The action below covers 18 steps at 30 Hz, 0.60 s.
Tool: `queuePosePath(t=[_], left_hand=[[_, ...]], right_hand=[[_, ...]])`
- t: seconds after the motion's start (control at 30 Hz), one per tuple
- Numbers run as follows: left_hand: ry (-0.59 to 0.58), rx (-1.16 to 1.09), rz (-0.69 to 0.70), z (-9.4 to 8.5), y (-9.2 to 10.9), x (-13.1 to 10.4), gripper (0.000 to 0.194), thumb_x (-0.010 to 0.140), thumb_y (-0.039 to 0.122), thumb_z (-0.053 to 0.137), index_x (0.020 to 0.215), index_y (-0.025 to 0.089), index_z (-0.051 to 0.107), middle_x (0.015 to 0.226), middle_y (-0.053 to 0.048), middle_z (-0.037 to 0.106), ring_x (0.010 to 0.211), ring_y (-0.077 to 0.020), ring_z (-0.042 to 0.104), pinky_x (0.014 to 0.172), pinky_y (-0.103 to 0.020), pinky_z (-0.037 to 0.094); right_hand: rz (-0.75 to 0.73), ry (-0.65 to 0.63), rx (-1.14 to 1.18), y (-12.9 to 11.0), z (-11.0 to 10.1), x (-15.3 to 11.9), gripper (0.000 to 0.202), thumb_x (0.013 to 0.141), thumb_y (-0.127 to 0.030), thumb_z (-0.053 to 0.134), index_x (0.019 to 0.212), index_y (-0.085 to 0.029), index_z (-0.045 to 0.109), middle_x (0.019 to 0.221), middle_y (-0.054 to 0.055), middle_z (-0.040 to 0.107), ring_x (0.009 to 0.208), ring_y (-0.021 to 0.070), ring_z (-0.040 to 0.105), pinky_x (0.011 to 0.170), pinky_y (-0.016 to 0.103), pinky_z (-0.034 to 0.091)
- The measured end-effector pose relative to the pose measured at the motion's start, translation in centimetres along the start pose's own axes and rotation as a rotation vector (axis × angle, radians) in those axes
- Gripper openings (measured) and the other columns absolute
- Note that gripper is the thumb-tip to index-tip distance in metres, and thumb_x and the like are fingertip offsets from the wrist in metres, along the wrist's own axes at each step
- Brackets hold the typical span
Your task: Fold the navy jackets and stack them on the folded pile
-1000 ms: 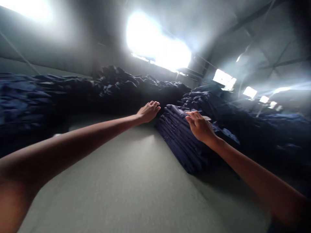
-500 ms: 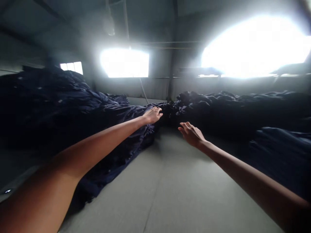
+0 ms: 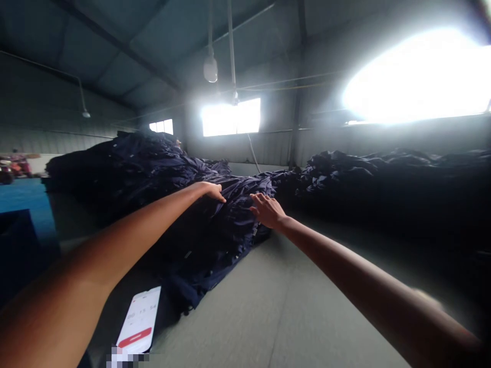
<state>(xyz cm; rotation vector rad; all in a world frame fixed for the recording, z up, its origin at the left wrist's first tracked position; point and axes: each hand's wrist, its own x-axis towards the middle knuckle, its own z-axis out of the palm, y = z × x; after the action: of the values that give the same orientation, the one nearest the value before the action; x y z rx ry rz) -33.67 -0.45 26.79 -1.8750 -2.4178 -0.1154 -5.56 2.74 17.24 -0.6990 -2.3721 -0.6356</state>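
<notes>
A large heap of dark navy cloth (image 3: 230,225) lies on the floor in the middle and left of the view. My left hand (image 3: 215,191) is over the heap, its fingers pointing right and partly spread, with nothing visible in it. To its right, my right hand (image 3: 267,209) reaches over the heap's right side, fingers apart and holding nothing. Whether either hand touches the cloth is hard to tell. A phone (image 3: 141,319) with a lit white screen and a red bar shows at the lower left, beneath my left forearm.
Another long dark cloth pile (image 3: 383,179) runs along the right wall. Grey floor (image 3: 245,312) lies between the piles. At the far left are a blue surface (image 3: 26,197) and a dark blue block-like object (image 3: 17,250). Bright windows (image 3: 232,117) line the wall.
The view has turned left, bringing the phone and blue surface into sight. Both hands now appear farther left in the picture, my right hand now in front of the left heap.
</notes>
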Motion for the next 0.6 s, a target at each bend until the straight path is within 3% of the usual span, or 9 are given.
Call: queuePosePath(t=[0.13, 0.27, 0.53, 0.6], left_hand=[[-0.179, -0.011, 0.025, -0.4, -0.6, -0.4, 0.046, 0.068, 0.060, 0.080, 0.091, 0.020, 0.074, 0.090, -0.009, 0.076, 0.084, -0.0267, 0.072, 0.074, -0.033, 0.057], [-0.250, -0.054, 0.108, -1.0, 0.2, -0.5, 0.039, 0.070, 0.058, 0.077, 0.070, 0.020, 0.067, 0.065, -0.002, 0.066, 0.070, -0.0195, 0.066, 0.067, -0.027, 0.054], [-0.235, -0.167, 0.216, -2.5, 5.3, -0.1, 0.030, 0.083, 0.048, 0.066, 0.077, 0.019, 0.072, 0.067, -0.005, 0.065, 0.072, -0.0199, 0.064, 0.074, -0.032, 0.056], [-0.235, -0.183, 0.232, -2.4, 6.8, 0.2, 0.028, 0.085, 0.044, 0.064, 0.080, 0.018, 0.074, 0.071, -0.007, 0.066, 0.076, -0.0211, 0.065, 0.076, -0.034, 0.056]], right_hand=[[-0.079, 0.031, 0.019, -3.2, 0.6, -0.1, 0.045, 0.107, -0.038, 0.047, 0.149, -0.022, 0.048, 0.142, 0.008, 0.064, 0.126, 0.0213, 0.058, 0.101, 0.031, 0.044], [-0.131, 0.065, 0.032, -5.2, 0.4, -0.4, 0.047, 0.106, -0.035, 0.046, 0.152, -0.029, 0.045, 0.139, 0.003, 0.066, 0.126, 0.0192, 0.057, 0.104, 0.031, 0.043], [-0.106, 0.083, 0.033, -6.8, -0.5, 0.4, 0.060, 0.106, -0.023, 0.035, 0.164, -0.033, 0.026, 0.130, 0.003, 0.068, 0.094, 0.0146, 0.069, 0.089, 0.028, 0.045], [-0.120, 0.055, 0.031, -6.7, -0.4, 1.1, 0.061, 0.105, -0.017, 0.033, 0.163, -0.035, 0.030, 0.125, 0.004, 0.069, 0.090, 0.0151, 0.069, 0.088, 0.029, 0.045]])
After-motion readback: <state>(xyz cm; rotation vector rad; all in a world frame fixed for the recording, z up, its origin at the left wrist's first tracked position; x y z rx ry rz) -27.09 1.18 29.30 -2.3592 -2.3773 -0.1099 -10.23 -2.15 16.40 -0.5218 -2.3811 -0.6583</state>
